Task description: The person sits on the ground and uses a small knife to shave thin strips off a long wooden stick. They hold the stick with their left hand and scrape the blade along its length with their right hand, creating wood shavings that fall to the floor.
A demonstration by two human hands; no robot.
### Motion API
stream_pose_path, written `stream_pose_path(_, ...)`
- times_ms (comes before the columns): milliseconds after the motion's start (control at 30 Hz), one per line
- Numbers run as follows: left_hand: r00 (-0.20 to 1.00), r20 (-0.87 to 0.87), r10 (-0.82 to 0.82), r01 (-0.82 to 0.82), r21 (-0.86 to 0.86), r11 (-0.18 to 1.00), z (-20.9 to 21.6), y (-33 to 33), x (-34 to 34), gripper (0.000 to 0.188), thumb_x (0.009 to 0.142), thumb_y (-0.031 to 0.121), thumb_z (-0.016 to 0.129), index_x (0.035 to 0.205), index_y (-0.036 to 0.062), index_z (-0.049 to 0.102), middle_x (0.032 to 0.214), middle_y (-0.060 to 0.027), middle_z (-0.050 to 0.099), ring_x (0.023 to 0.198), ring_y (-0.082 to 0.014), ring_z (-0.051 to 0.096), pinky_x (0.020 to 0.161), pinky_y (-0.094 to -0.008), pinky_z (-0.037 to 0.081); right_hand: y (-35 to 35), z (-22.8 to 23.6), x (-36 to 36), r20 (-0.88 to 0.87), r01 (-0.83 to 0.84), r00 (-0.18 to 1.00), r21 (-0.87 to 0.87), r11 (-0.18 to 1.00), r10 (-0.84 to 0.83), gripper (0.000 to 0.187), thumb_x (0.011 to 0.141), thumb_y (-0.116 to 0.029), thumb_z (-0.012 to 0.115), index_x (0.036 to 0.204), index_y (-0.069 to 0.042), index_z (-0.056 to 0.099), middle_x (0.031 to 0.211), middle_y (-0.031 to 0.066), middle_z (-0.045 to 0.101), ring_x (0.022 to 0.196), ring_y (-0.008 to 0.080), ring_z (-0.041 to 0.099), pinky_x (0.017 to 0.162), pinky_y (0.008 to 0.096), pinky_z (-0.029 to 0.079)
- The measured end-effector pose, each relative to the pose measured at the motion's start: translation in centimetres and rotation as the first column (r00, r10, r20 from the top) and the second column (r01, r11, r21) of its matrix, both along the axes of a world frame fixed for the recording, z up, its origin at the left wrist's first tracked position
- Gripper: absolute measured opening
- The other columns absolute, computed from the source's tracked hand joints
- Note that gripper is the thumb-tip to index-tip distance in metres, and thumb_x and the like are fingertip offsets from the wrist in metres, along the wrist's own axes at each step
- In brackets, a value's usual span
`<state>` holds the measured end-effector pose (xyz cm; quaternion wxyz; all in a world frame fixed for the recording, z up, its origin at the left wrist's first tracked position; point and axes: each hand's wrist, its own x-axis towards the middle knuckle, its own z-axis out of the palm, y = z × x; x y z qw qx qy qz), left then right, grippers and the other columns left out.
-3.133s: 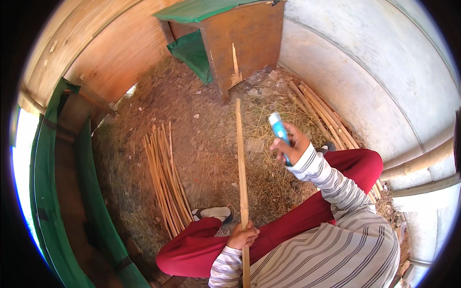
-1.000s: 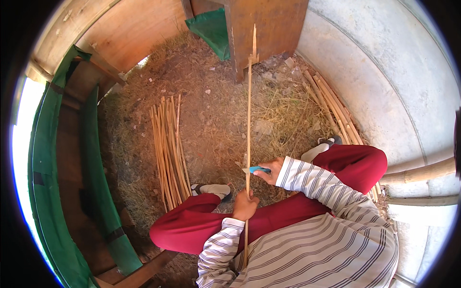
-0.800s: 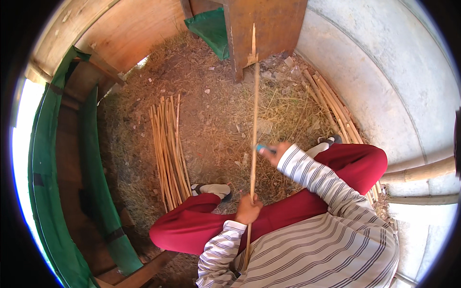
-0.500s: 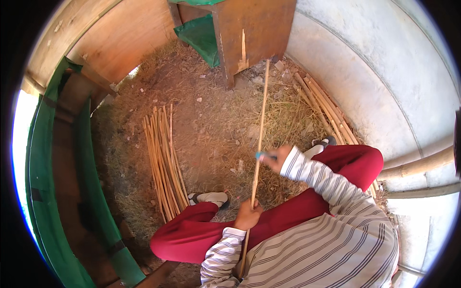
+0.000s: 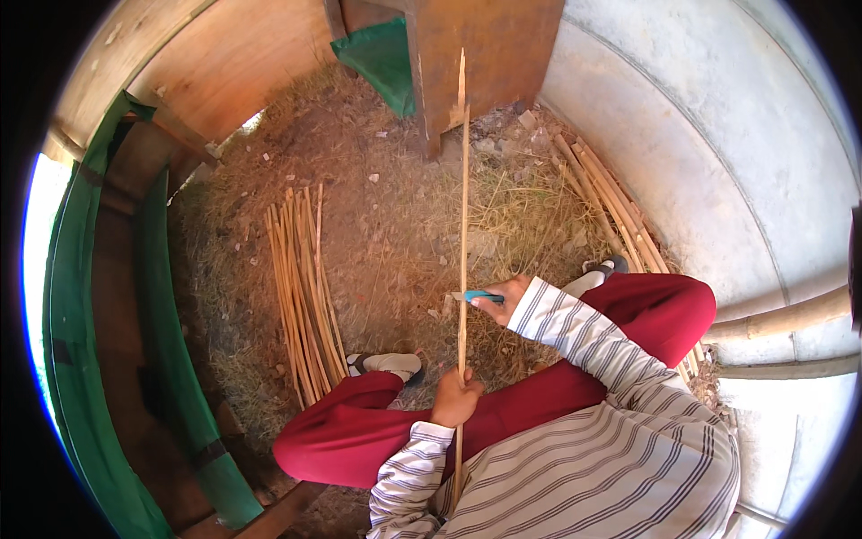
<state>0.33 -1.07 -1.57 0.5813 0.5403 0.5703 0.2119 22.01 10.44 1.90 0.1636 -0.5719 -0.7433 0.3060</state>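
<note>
A long, thin bamboo stick [image 5: 464, 207] stretches away from my lap toward the wooden cabinet, almost straight up the view. My left hand [image 5: 456, 398] is wrapped round its near part, in front of my bent knees. In my closed right hand [image 5: 508, 300] is a blue-handled utility knife [image 5: 484, 296]. Its blade meets the stick's right side, further along than my left hand; how deep it sits cannot be made out. The stick's near end runs down beside my striped shirt.
A pile of bamboo sticks [image 5: 301, 287] lies left on the dirt floor. Another pile [image 5: 620, 207] rests along the pale wall at right. The brown wooden cabinet [image 5: 489, 63] stands ahead, and a green-covered frame [image 5: 166, 350] runs along the left. My feet flank the stick.
The stick's far end has swung left, so it stands straighter. My right hand with the knife has shifted slightly left and is sharper now. My left hand has kept its grip.
</note>
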Motion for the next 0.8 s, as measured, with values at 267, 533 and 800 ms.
stream_pose_path(267, 1.000, -0.006, 0.020, -0.020, -0.010, 1.000, 0.3, -0.1, -0.1, 0.013, 0.075, 0.007, 0.059, 0.073, 0.0043, 0.046, 0.057, -0.0045, 0.043, 0.054, -0.0137, 0.044, 0.050, -0.0334, 0.037, 0.9, -1.2, 0.4, 0.160, 0.066, 0.986, -0.076, 0.995, -0.053, 0.050, 0.092, -0.056, 0.057, 0.115, -0.014, 0.073, 0.073, 0.0184, 0.070, 0.067, 0.0324, 0.071, 0.070, 0.0428, 0.059)
stream_pose_path(533, 0.993, -0.103, -0.052, 0.041, -0.107, 0.993, 0.6, -1.0, 0.0, 0.013, 0.076, 0.010, 0.062, 0.075, 0.0022, 0.052, 0.061, -0.0128, 0.051, 0.057, -0.0237, 0.052, 0.056, -0.0395, 0.043, 2.5, -2.0, 1.6, 0.265, 0.363, 0.915, -0.207, 0.908, -0.305, 0.053, 0.092, -0.058, 0.056, 0.121, -0.016, 0.070, 0.087, 0.0208, 0.073, 0.080, 0.0324, 0.072, 0.074, 0.0454, 0.058)
stream_pose_path(800, 0.966, 0.069, -0.250, 0.238, 0.148, 0.960, 4.2, -0.7, 1.9, 0.018, 0.080, 0.009, 0.065, 0.075, 0.0047, 0.048, 0.064, -0.0127, 0.049, 0.056, -0.0263, 0.048, 0.057, -0.0390, 0.042, 5.6, -4.0, 12.7, 0.289, 0.690, 0.717, -0.165, 0.705, -0.634, 0.065, 0.092, -0.060, 0.049, 0.115, -0.004, 0.070, 0.097, 0.0269, 0.070, 0.093, 0.0387, 0.070, 0.088, 0.0456, 0.053)
